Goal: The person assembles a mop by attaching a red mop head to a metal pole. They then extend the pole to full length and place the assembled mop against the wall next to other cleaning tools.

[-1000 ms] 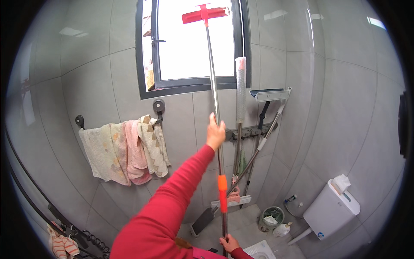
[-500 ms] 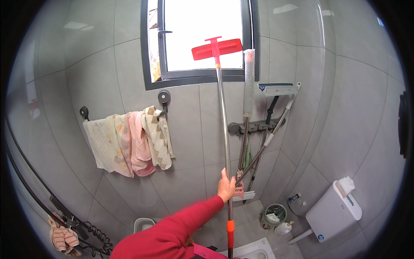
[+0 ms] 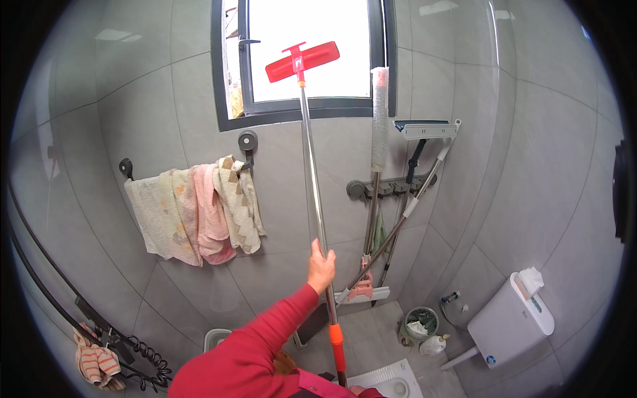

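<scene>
My left hand (image 3: 321, 270), in a red sleeve, is closed around the metal pole of a long-handled window squeegee (image 3: 314, 192). Its red pad head with a small pink crossbar (image 3: 298, 62) is raised in front of the bright window (image 3: 312, 26); whether it touches the glass I cannot tell. An orange-red grip (image 3: 337, 341) covers the pole's lower part. At the bottom edge, beside the pole's lower end, shows a sliver of what looks like my right hand (image 3: 357, 390); its fingers are hidden.
Towels (image 3: 199, 212) hang on a bar at left. Mops and a wiper lean by a grey wall rack (image 3: 398, 188). At lower right are a waste bin (image 3: 423, 321), a white bottle (image 3: 434, 344) and a toilet cistern (image 3: 511, 325). Black hoses (image 3: 50, 265) run down the left side.
The squeegee head has swung left and slightly up across the window. My left hand moved left with the pole, coming away from the leaning mop handles.
</scene>
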Demonstrator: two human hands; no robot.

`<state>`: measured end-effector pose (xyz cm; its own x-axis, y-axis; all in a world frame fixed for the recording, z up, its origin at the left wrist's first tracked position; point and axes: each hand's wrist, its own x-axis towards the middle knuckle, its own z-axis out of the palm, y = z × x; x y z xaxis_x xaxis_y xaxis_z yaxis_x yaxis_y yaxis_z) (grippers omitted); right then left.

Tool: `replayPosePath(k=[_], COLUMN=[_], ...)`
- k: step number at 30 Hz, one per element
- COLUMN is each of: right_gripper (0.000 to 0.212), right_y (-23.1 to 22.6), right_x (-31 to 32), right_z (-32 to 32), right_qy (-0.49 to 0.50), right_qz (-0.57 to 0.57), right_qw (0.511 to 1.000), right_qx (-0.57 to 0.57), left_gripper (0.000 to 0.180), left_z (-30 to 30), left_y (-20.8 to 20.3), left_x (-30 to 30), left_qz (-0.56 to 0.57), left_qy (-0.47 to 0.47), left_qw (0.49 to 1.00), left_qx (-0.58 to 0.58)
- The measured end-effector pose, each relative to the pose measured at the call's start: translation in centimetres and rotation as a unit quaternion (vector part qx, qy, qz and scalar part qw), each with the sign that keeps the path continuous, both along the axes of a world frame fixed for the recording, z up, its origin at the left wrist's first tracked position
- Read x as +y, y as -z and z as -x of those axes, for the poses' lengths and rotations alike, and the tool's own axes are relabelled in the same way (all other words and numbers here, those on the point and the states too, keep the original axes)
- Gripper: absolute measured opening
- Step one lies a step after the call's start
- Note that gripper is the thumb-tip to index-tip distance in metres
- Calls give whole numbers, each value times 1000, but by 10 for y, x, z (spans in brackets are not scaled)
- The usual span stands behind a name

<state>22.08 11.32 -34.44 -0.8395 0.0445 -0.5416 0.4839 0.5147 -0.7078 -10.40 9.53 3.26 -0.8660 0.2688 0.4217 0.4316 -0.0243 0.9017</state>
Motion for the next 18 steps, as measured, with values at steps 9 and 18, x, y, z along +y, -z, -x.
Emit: replayPosePath(k=[9,18], right_gripper=[19,44], right_y=[-84,34], right_x=[-3,16], right_z=[23,-1], right_qy=[46,159], right_qz=[-30,58], right_qw=[993,986], right_qx=[109,-4], left_gripper=[47,47], left_z=[30,-2], left_y=[-74,-43], left_x=[-7,15], left_qz=[-71,-13], left_qy=[28,34], left_qw=[996,996], left_qx=[-35,-82])
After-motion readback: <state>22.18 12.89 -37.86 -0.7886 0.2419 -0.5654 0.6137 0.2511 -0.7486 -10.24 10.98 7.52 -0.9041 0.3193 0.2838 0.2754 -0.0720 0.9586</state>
